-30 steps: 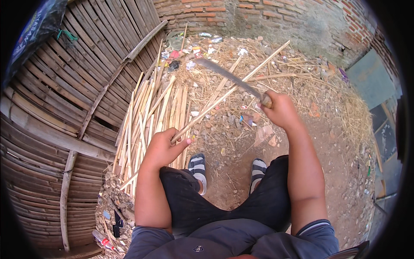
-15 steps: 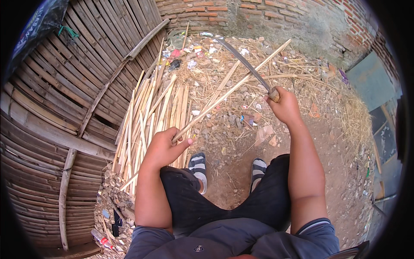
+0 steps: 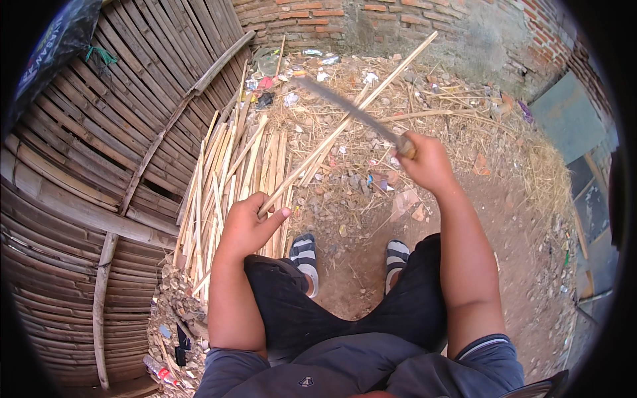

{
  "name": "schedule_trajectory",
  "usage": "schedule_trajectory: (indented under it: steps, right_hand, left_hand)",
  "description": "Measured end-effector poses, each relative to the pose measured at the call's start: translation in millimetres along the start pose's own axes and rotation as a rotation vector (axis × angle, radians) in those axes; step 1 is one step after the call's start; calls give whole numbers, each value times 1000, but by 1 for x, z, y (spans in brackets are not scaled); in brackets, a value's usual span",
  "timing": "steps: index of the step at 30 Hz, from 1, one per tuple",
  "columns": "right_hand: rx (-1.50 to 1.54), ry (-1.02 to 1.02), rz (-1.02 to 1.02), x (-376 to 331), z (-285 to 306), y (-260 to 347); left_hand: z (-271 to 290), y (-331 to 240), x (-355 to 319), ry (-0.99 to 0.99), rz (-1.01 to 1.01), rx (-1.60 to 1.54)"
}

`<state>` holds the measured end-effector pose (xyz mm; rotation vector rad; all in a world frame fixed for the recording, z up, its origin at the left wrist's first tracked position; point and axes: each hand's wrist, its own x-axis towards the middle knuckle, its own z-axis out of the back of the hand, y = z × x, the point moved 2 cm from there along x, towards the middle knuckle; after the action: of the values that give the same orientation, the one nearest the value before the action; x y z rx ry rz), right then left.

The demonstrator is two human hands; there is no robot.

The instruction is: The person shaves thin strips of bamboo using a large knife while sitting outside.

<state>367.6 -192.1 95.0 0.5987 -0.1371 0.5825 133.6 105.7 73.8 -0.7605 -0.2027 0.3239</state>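
My left hand (image 3: 251,224) is closed round the near end of a long pale bamboo strip (image 3: 304,168), which slants away to the upper right. In my right hand (image 3: 430,163) is the wooden handle of a machete (image 3: 348,106). Its long dark blade, slightly blurred, points to the upper left and crosses the strip in view. Whether blade and strip touch, I cannot tell. Left of the strip's near part lies a pile of similar bamboo strips (image 3: 273,156) on the ground.
A slatted bamboo wall (image 3: 156,86) rises on the left, and a brick wall (image 3: 391,30) stands at the far side. Litter, stones and straw cover the ground. My sandalled feet (image 3: 305,259) are below. Grey-green sheets (image 3: 567,119) lean at the right.
The machete and my right hand have shifted left, the blade tip swinging left and slightly nearer. The strip's far end has risen up the view. My left hand has barely moved.
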Motion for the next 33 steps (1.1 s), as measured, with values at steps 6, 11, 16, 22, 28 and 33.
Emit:
schedule_trajectory:
  steps: [6, 11, 16, 22, 28, 33]
  right_hand:
    - [63, -54, -57, -4, -3, -10]
    - [-53, 148, 345, -22, -29, 26]
    - [-103, 147, 296, -19, -17, 34]
    - [30, -80, -169, 2, 8, -24]
    - [31, 156, 40, -16, -4, 15]
    - [-163, 134, 366, -28, -15, 39]
  left_hand:
    - [-6, 5, 2, -6, 11, -42]
    - [-9, 1, 4, -1, 29, -64]
    - [-6, 8, 1, -31, 16, -81]
    - [-8, 7, 4, -10, 37, -65]
    - [-9, 5, 4, -23, 30, -90]
    - [-13, 5, 3, -47, 24, -154]
